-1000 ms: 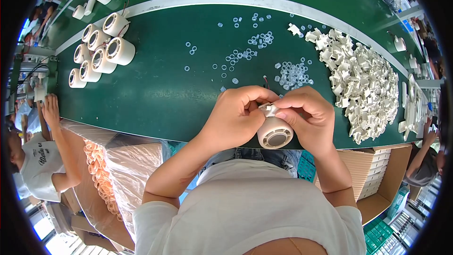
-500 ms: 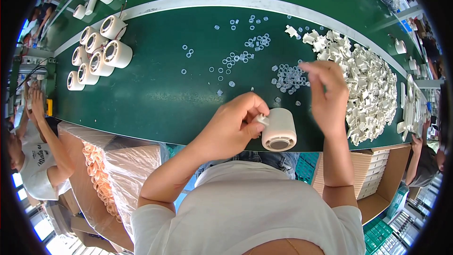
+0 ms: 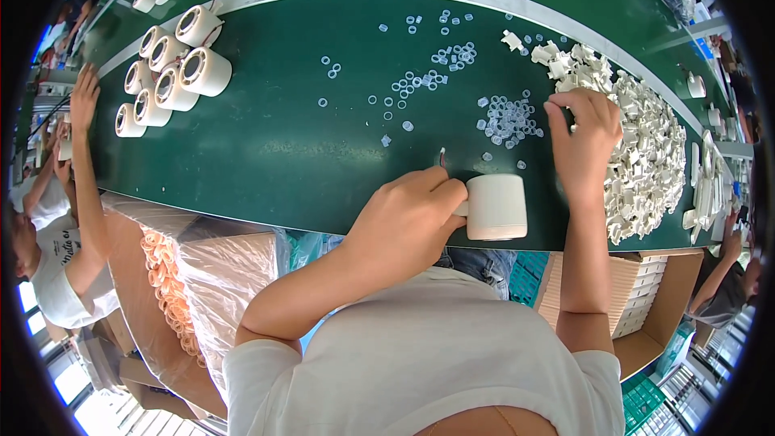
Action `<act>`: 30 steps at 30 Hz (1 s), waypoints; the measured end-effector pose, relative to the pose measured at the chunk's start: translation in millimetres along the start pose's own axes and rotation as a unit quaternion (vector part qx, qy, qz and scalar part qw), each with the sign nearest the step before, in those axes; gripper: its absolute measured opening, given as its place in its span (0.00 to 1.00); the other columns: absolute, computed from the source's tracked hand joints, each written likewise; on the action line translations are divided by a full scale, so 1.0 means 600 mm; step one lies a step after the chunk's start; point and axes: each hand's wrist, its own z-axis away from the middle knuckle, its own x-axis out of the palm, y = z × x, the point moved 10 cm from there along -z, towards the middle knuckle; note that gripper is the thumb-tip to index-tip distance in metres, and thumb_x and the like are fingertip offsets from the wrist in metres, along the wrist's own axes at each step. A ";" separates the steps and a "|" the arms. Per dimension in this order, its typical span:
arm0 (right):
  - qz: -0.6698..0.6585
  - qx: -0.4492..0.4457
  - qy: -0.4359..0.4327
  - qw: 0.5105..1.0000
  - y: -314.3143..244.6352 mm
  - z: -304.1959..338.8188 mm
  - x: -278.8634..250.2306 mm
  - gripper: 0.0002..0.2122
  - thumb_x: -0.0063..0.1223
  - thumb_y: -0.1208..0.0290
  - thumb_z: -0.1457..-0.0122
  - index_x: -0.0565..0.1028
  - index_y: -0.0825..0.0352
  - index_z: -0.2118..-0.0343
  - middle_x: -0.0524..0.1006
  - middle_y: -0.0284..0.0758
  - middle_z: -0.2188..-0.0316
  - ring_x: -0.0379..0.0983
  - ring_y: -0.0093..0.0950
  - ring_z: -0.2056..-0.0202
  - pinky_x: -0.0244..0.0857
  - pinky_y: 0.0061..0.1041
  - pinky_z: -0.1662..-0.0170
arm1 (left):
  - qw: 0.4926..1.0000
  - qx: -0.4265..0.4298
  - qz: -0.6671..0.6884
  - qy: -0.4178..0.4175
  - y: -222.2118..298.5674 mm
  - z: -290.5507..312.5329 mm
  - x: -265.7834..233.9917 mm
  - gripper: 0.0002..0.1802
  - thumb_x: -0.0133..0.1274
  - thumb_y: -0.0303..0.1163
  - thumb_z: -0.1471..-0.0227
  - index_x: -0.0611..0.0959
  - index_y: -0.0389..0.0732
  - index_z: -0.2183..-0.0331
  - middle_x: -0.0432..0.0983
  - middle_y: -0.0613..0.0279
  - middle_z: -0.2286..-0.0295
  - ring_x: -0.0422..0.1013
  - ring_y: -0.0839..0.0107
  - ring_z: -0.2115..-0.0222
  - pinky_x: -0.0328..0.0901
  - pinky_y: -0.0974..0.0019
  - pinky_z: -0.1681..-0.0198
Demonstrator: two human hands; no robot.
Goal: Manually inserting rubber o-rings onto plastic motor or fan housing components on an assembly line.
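Left hand [image 3: 412, 214] grips white cylindrical plastic spool [image 3: 496, 207] on green surface [image 3: 274, 153]; right hand [image 3: 583, 141], fingers curled, picking at pile of small white plastic pieces [image 3: 646, 145]; grasp unclear.

A single fisheye camera sits on the person's head and looks steeply down over the white-shirted chest onto a green work surface [image 3: 266, 153]. The table's straight edges bow toward the dark round rim. Both forearms enter from the lower edge; the left hand [image 3: 412, 210] and right hand [image 3: 585, 141] lie close, near the middle. A co-worker [image 3: 48, 234] shows at the left rim. No second view overlaps
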 end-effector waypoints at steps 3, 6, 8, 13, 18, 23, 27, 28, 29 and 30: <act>-0.171 0.031 0.067 0.983 -0.013 0.017 -0.049 0.06 0.58 0.78 0.55 0.77 0.63 0.72 0.72 0.32 0.69 0.66 0.29 0.62 0.57 0.27 0.55 | 0.984 -0.014 0.174 0.038 -0.008 0.001 -0.011 0.12 0.55 0.17 0.60 0.73 0.33 0.69 0.73 0.56 0.74 0.70 0.68 0.76 0.65 0.70 0.74; -0.367 0.095 0.073 0.923 -0.032 0.054 -0.060 0.05 0.58 0.79 0.54 0.76 0.65 0.73 0.72 0.32 0.69 0.66 0.29 0.63 0.59 0.26 0.58 | 0.786 -0.062 0.608 0.094 -0.037 -0.001 -0.006 0.13 0.56 0.18 0.58 0.75 0.33 0.66 0.75 0.58 0.70 0.71 0.72 0.73 0.67 0.72 0.71; -0.400 0.043 0.032 0.915 -0.080 0.064 -0.061 0.05 0.59 0.79 0.54 0.77 0.65 0.73 0.71 0.30 0.70 0.65 0.28 0.63 0.58 0.24 0.58 | 0.767 -0.071 0.630 0.098 -0.044 -0.004 0.001 0.14 0.56 0.18 0.58 0.75 0.33 0.65 0.75 0.58 0.70 0.71 0.73 0.71 0.67 0.73 0.70; -0.436 -0.005 0.004 0.900 -0.118 0.076 -0.053 0.07 0.60 0.79 0.55 0.78 0.64 0.71 0.71 0.30 0.70 0.64 0.27 0.63 0.57 0.22 0.58 | 0.707 -0.106 0.692 0.104 -0.065 -0.003 0.024 0.19 0.56 0.18 0.57 0.73 0.34 0.59 0.74 0.58 0.66 0.71 0.74 0.67 0.67 0.73 0.66; -0.468 0.000 -0.028 0.883 -0.121 0.078 -0.036 0.09 0.61 0.78 0.56 0.79 0.63 0.68 0.72 0.29 0.70 0.63 0.26 0.64 0.57 0.22 0.58 | 0.751 -0.093 0.644 0.111 -0.067 0.000 0.017 0.26 0.57 0.21 0.56 0.68 0.36 0.53 0.72 0.56 0.62 0.70 0.71 0.65 0.65 0.71 0.62; -0.582 0.130 -0.155 0.788 -0.105 0.084 0.021 0.11 0.63 0.76 0.58 0.78 0.63 0.67 0.72 0.29 0.72 0.63 0.25 0.66 0.57 0.22 0.59 | 0.843 -0.046 0.516 0.145 -0.050 -0.002 -0.022 0.15 0.57 0.20 0.56 0.76 0.34 0.62 0.75 0.60 0.67 0.69 0.78 0.68 0.66 0.77 0.66; -0.738 0.307 -0.319 0.510 -0.122 0.124 0.087 0.10 0.65 0.74 0.59 0.77 0.63 0.70 0.72 0.29 0.72 0.63 0.25 0.67 0.57 0.22 0.60 | 0.867 -0.026 0.491 0.078 -0.030 -0.019 -0.024 0.14 0.58 0.21 0.55 0.77 0.34 0.62 0.75 0.60 0.68 0.69 0.78 0.69 0.65 0.78 0.67; -0.691 0.255 -0.268 0.621 -0.102 0.109 0.074 0.10 0.65 0.75 0.59 0.76 0.63 0.72 0.72 0.29 0.73 0.63 0.25 0.68 0.57 0.22 0.61 | 0.855 -0.041 0.513 0.059 -0.033 -0.026 -0.018 0.14 0.57 0.21 0.55 0.77 0.34 0.62 0.75 0.60 0.69 0.68 0.78 0.69 0.65 0.78 0.67; -0.632 0.198 -0.211 0.719 -0.091 0.100 0.054 0.10 0.65 0.75 0.59 0.75 0.63 0.73 0.72 0.30 0.73 0.63 0.26 0.68 0.57 0.23 0.61 | 0.844 -0.057 0.532 0.044 -0.037 -0.030 -0.013 0.14 0.57 0.21 0.55 0.77 0.34 0.62 0.75 0.61 0.69 0.68 0.79 0.70 0.64 0.78 0.67; -0.559 0.140 -0.149 0.803 -0.085 0.094 0.030 0.09 0.65 0.75 0.60 0.74 0.63 0.75 0.72 0.30 0.73 0.63 0.26 0.68 0.57 0.23 0.62 | 0.831 -0.073 0.551 0.028 -0.039 -0.036 -0.008 0.13 0.56 0.21 0.54 0.77 0.34 0.62 0.75 0.61 0.69 0.68 0.79 0.70 0.64 0.78 0.67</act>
